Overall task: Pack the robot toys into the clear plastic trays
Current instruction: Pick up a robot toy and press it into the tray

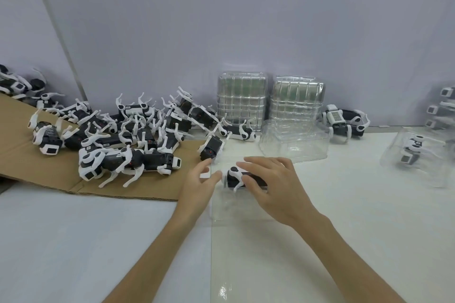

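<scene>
A black-and-white robot dog toy [235, 176] lies on its side in a clear plastic tray [230, 209] at the table's middle. My right hand [273, 184] rests on top of the toy, fingers spread and nearly straight, pressing on it. My left hand [199, 182] sits at the toy's left end, its thumb and fingertips touching the white head part and the tray's edge. Much of the toy's body is hidden under my right hand.
A heap of several robot dog toys [128, 135] covers a cardboard sheet [49, 170] on the left. Two stacks of clear trays [242, 101] [296, 103] stand against the wall, with a loose tray [295, 142] before them. A packed tray [418, 157] lies at right.
</scene>
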`<action>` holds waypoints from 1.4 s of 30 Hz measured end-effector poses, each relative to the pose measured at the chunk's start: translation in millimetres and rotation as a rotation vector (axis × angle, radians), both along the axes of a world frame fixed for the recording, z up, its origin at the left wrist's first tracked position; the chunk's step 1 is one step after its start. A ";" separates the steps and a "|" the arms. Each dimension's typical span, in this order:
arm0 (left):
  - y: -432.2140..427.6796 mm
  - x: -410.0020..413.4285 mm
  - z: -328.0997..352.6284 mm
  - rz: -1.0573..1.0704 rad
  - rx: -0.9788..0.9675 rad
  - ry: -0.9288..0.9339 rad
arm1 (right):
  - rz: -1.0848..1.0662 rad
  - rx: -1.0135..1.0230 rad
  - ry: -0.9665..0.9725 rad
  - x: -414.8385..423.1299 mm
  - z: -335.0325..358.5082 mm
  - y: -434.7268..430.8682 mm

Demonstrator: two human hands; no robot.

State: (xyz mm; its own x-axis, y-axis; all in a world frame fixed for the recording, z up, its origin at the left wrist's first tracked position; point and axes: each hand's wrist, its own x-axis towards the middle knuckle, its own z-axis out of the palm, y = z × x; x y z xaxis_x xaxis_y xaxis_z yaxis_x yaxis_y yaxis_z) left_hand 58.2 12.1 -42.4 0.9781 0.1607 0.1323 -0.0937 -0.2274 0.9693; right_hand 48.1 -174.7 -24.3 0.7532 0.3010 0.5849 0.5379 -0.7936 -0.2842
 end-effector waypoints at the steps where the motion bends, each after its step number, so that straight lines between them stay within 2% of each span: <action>1: -1.0 -0.4 1.0 -0.007 -0.002 0.026 | -0.016 -0.045 0.042 -1.6 0.9 2.6; 4: -2.1 -2.4 3.7 -0.072 -0.123 0.111 | -0.072 -0.167 0.157 -5.7 -1.2 9.8; 7: -2.6 -3.8 7.5 -0.123 -0.246 0.189 | -0.149 -0.104 0.168 -7.4 3.2 12.6; 8: -2.6 -3.4 8.1 -0.133 -0.283 0.214 | -0.123 -0.021 0.152 -8.6 6.0 14.4; 10: -3.3 -3.6 8.8 -0.155 -0.372 0.265 | 0.065 0.332 0.212 -16.5 11.8 23.7; 12: -2.1 -4.6 8.0 -0.174 -0.460 0.286 | 0.297 0.681 0.412 -30.0 18.0 42.9; 13: -0.9 -5.0 6.7 -0.177 -0.486 0.272 | 0.349 0.778 0.503 -35.1 16.8 54.3; 16: 4.3 -3.5 4.6 -0.080 -0.488 0.172 | 0.326 0.846 0.705 -41.1 1.5 86.1; 20: 10.6 2.6 8.0 0.118 -0.567 0.151 | 0.144 0.861 0.830 -29.9 -11.7 92.6; 28: 9.4 7.2 3.1 0.084 -0.536 0.124 | -0.132 1.099 0.706 -4.4 -18.7 30.0; 31: 6.4 8.1 0.5 0.069 -0.526 0.127 | -0.204 1.185 0.618 0.0 -18.2 -1.1; 37: 4.3 9.7 -2.3 0.073 -0.505 0.137 | -0.381 1.218 0.458 21.5 -15.7 -66.6; 42: 3.1 8.4 -1.8 0.073 -0.489 0.134 | -0.624 1.408 0.275 38.9 -21.3 -120.5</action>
State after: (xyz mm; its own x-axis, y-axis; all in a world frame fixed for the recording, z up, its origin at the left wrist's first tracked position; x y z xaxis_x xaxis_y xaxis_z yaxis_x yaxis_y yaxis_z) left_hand 66.6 15.1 -44.2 0.9652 0.2413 -0.1012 0.0377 0.2545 0.9663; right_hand 87.0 -295.2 -45.6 0.6724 -0.7382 -0.0547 0.0467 0.1160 -0.9921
